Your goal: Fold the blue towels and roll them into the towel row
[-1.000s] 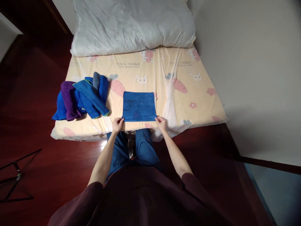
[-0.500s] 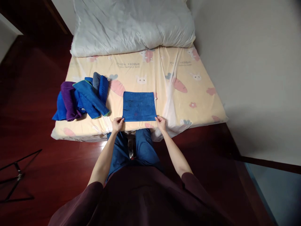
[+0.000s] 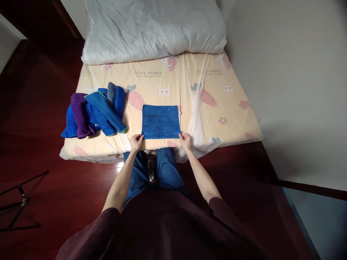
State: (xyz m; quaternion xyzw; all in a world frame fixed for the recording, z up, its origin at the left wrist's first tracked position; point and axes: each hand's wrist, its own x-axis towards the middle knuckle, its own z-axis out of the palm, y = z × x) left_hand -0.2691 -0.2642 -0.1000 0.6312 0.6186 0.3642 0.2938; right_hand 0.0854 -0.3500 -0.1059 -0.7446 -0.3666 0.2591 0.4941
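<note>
A blue towel (image 3: 161, 121) lies flat on the bed's patterned sheet (image 3: 230, 122), its near edge turned over in a narrow fold. My left hand (image 3: 136, 142) pinches the near left corner of the towel between thumb and fingers. At the near right corner, my right hand (image 3: 185, 141) grips the fold in the same way. Left of the towel, a heap of rolled cloths rests on the sheet: a purple roll (image 3: 79, 115), a blue roll with green edging (image 3: 105, 112), and several other blue and grey ones.
Across the far side of the bed lies a bulky pale quilt (image 3: 154, 32). A wall (image 3: 287, 90) runs along the right. Black tripod legs (image 3: 17, 213) stand on the dark red floor (image 3: 70, 195) at the lower left.
The fold along the towel's near edge looks slightly wider. Both hands keep their hold on the corners, and the view has shifted very slightly.
</note>
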